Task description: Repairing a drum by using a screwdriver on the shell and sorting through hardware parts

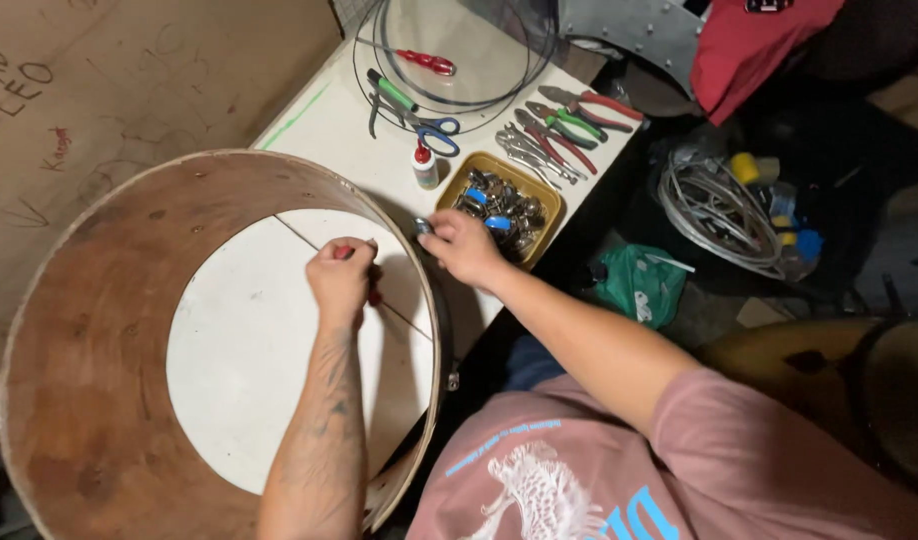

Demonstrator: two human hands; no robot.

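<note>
Drum shell point(89, 400): your left hand point(341, 278) grips a red tool point(375, 297) inside; your right hand point(462, 247) pinches a small metal part point(422, 226) outside, near the tray point(549, 200).

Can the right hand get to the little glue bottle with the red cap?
Probably yes. The right hand sits at the drum shell's rim beside the yellow tray, and the glue bottle stands just beyond on bare table, nothing between.

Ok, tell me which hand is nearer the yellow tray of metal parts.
Right. The right hand sits at the yellow tray near edge, outside the wooden shell. The left hand is inside the shell, farther away, holding a red-handled tool.
</note>
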